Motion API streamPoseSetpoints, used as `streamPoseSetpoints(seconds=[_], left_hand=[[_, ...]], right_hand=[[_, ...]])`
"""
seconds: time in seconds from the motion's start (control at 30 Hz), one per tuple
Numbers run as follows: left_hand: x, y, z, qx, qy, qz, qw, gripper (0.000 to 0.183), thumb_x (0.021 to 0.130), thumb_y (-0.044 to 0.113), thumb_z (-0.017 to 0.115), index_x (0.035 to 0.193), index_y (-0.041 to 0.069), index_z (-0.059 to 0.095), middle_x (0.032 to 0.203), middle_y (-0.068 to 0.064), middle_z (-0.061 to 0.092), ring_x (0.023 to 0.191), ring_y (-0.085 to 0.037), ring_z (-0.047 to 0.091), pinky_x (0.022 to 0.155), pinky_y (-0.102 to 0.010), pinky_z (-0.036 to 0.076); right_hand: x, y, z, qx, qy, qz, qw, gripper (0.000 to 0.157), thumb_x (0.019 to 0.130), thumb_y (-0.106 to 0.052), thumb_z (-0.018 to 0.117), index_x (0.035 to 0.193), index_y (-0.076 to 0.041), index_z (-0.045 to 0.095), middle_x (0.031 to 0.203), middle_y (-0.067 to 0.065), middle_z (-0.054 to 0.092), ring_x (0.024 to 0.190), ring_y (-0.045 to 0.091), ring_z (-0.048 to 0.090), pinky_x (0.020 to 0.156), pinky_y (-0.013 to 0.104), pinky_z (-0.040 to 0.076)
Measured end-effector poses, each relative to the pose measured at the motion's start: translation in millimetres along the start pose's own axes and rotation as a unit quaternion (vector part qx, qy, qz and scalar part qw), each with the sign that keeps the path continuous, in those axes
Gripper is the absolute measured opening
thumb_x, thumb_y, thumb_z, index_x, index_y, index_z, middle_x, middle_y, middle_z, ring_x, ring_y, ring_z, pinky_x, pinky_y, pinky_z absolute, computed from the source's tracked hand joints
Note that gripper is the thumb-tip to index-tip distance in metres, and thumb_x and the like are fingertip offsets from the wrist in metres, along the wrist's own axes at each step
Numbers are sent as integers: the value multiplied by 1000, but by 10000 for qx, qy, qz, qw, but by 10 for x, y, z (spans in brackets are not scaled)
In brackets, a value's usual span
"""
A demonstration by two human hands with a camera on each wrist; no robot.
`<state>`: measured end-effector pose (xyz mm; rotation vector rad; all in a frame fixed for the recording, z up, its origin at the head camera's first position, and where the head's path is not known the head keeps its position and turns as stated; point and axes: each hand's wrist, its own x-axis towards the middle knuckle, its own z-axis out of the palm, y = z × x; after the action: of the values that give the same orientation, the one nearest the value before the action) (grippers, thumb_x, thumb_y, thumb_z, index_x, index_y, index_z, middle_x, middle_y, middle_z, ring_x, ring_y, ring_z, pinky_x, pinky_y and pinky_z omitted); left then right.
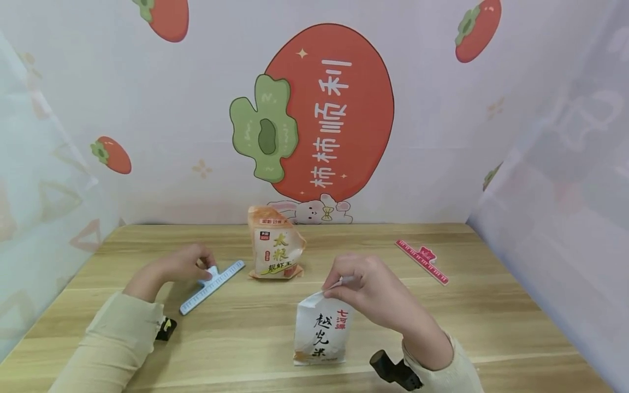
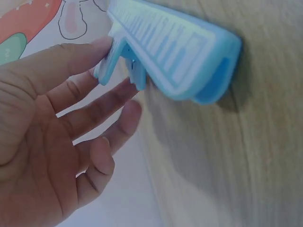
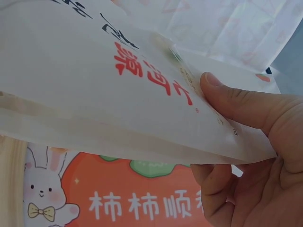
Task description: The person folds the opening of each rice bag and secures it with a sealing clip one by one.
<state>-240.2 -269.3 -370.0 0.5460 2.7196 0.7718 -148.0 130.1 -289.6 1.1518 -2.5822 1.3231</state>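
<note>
My left hand [image 1: 189, 263] pinches the handle of a light blue bag clip [image 1: 212, 287] on the left of the table. In the left wrist view, the thumb lies on one handle flap of the clip [image 2: 175, 52], fingers behind the other. The clip's long bar carries a piano-key pattern. My right hand [image 1: 368, 286] grips the folded top of a white rice bag [image 1: 319, 333], which stands upright near the front. Thumb above and fingers below, it holds the bag's top [image 3: 165, 94] in the right wrist view. Part of the fold is hidden by the hand.
An orange and white rice bag [image 1: 277, 248] stands behind, between the hands. A red bag clip [image 1: 423, 261] lies at the right on the wooden table [image 1: 236, 349]. A printed cloth backdrop [image 1: 422, 180] rises behind the table, with cloth walls on both sides.
</note>
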Motion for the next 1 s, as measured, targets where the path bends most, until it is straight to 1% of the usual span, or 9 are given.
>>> streamPoseSetpoints(seconds=[0.17,0.3,0.37,0.5,0.63,0.73,0.83,0.93,1.0], left_hand=[[-34,24,3,-303,-22,-128,9995,16,87,4,70,99,0,60,92,-10,63,85,-20,56,72,-33,47],[-94,40,9,-294,121,-320,9990,35,87,10,72,115,-6,59,99,-15,66,90,-24,61,74,-38,52],[-144,33,22,-260,213,-460,9984,41,87,12,73,118,-11,60,100,-17,68,92,-26,63,76,-41,54],[-258,-3,48,-289,317,-645,9970,40,84,13,75,111,-15,64,99,-20,70,93,-30,65,77,-43,56],[-335,-18,63,-365,364,-638,9966,38,83,14,75,108,-13,65,101,-22,69,95,-33,65,76,-44,56],[-383,10,52,-497,370,-689,9957,36,84,14,75,109,-10,64,104,-21,68,98,-32,64,77,-44,55],[-414,64,33,-980,321,-625,9927,34,86,12,73,110,-9,60,100,-19,66,91,-29,66,75,-43,57],[-430,124,11,-1449,291,-351,9884,31,88,9,71,110,-8,57,93,-14,66,79,-23,68,72,-39,59],[-443,170,-9,-1617,270,-148,9864,30,88,7,71,110,-8,57,90,-12,67,74,-22,69,71,-38,59]], right_hand=[[-7,10,-11,-109,55,13,9999,14,83,-1,76,81,-14,71,82,-4,70,83,7,64,73,25,58],[-10,12,-25,-103,80,58,9999,14,84,-1,76,81,-14,71,82,-4,70,83,7,64,73,26,58],[-8,19,-21,-73,73,66,9999,14,84,-1,76,81,-14,71,83,-3,70,82,7,64,73,26,58],[5,43,5,-17,27,29,10000,13,84,-3,76,82,-14,71,83,-3,70,83,7,64,73,26,59],[12,56,26,31,-7,11,10000,12,84,-3,76,82,-14,71,84,-2,70,83,7,64,74,26,59],[17,55,33,81,-45,7,10000,11,85,-3,76,82,-12,71,84,-1,70,83,8,65,74,27,59],[21,47,30,74,-74,8,9999,11,85,-2,75,83,-12,71,84,-1,70,83,8,65,74,27,59],[20,33,16,30,-62,45,10000,11,85,-2,75,83,-12,71,84,-1,70,83,8,65,74,26,59],[15,25,6,15,-50,73,10000,11,85,-2,75,82,-12,71,85,-1,71,83,8,65,75,26,59]])
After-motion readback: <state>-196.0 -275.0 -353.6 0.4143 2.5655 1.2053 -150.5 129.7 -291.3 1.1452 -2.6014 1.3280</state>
